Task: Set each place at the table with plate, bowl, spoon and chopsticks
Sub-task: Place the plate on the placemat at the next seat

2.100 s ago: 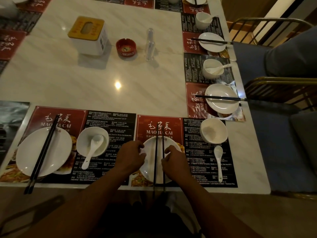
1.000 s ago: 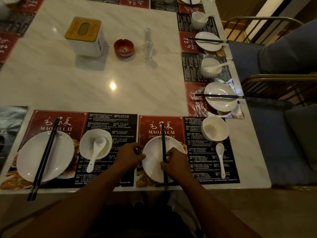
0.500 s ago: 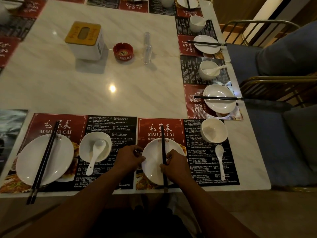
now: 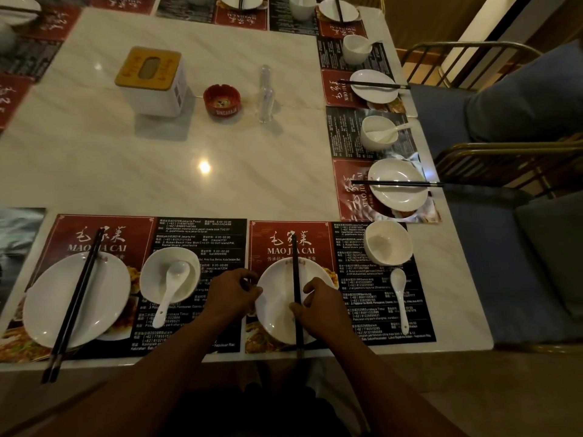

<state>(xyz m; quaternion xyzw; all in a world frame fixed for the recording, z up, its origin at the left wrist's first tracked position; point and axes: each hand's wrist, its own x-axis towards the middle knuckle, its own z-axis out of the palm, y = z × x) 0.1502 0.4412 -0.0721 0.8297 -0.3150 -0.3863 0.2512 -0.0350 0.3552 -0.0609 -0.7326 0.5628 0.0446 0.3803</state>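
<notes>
- The right hand (image 4: 318, 305) pinches slim black chopsticks (image 4: 295, 272) laid straight across the round, glossy white plate (image 4: 274, 313). The left hand (image 4: 233, 291) curls on the plate's left rim.
- Just to the right, a deep white bowl (image 4: 388, 242) and a ceramic spoon (image 4: 400, 294) sit on the printed placemat (image 4: 362, 310).
- Beyond is the veined, pale marble table (image 4: 157, 159), with blue-cushioned, brass-framed chairs (image 4: 492, 269) to the right.

Near place: chopsticks (image 4: 295, 272) lie across the plate (image 4: 274, 313), bowl (image 4: 388, 242) behind and right of it, spoon (image 4: 399, 291) in front of the bowl, all on one placemat (image 4: 372, 324).
</notes>
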